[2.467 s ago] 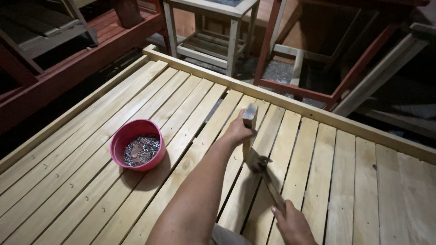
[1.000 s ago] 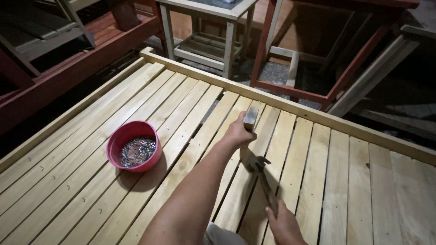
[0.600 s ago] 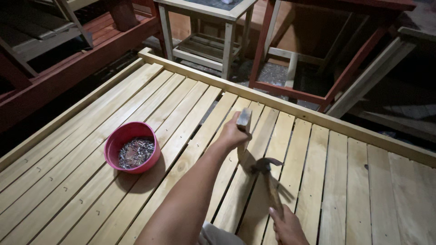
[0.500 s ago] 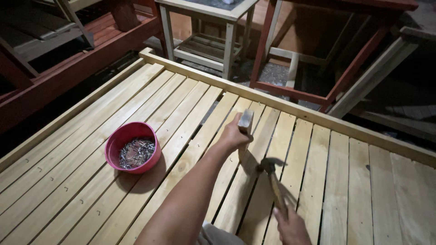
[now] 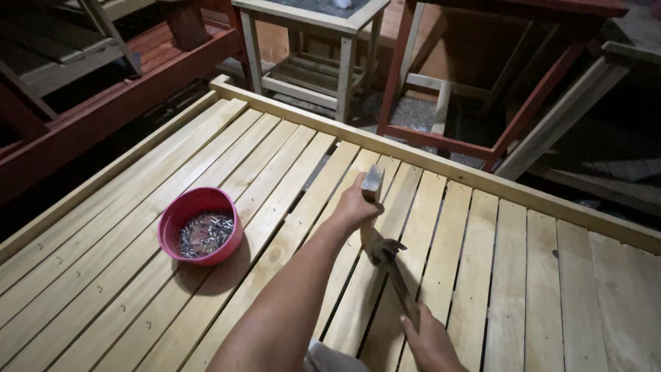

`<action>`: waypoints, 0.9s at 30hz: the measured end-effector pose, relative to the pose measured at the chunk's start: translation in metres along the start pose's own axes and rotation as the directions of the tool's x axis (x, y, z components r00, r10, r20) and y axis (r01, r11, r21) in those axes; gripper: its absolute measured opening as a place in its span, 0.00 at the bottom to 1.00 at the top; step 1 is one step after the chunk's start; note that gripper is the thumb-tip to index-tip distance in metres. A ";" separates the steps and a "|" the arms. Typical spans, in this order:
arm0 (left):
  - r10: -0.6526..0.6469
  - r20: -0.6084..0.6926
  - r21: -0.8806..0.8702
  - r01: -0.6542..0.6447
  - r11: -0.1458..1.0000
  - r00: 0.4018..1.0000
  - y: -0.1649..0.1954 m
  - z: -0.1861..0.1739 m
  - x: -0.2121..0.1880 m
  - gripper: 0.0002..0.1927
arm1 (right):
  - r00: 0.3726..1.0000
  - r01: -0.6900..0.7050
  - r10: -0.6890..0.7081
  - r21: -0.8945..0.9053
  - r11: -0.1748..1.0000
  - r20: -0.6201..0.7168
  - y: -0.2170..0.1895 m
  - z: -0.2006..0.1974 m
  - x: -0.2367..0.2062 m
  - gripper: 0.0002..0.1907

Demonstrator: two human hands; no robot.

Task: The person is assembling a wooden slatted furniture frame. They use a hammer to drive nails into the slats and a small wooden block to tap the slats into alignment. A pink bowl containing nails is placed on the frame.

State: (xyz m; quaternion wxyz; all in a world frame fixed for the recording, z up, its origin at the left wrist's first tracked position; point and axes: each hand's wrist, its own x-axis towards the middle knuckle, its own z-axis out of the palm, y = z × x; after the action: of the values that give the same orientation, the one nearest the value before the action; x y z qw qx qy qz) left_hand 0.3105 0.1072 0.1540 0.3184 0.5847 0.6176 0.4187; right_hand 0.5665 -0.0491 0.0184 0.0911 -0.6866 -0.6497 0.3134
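Holding a small wooden block [image 5: 372,183] upright with left hand [image 5: 354,205] fingers wrapped; right hand [image 5: 430,341] gripping hammer [image 5: 391,265]; most slats [image 5: 275,186] already nailed, this one pending.

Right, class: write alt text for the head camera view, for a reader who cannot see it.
A person's left hand holds a small wooden block upright on a pale slatted wooden frame, while the right hand grips a claw hammer whose head is beside the block. A red bowl of nails sits on the slats to the left.
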 end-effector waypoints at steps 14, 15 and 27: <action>0.006 -0.128 -0.128 -0.023 0.992 0.992 -0.008 0.021 0.017 0.28 | 1.000 -0.011 0.014 0.119 0.993 -0.023 0.017 0.010 0.004 0.24; -0.013 -0.112 -0.118 0.000 0.993 0.994 -0.009 0.019 0.017 0.29 | 0.999 0.005 0.002 0.171 0.985 -0.037 0.018 0.010 0.004 0.26; 0.065 -0.237 -0.163 -0.105 0.981 0.969 0.069 0.006 0.042 0.27 | 0.997 -0.082 0.079 0.196 0.977 0.027 0.027 0.007 0.013 0.25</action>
State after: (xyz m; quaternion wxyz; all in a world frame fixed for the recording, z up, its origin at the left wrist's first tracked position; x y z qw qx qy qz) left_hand 0.3423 0.1469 0.2164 0.2763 0.5280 0.5855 0.5496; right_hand 0.5849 -0.0429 -0.0054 0.1397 -0.6969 -0.5880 0.3861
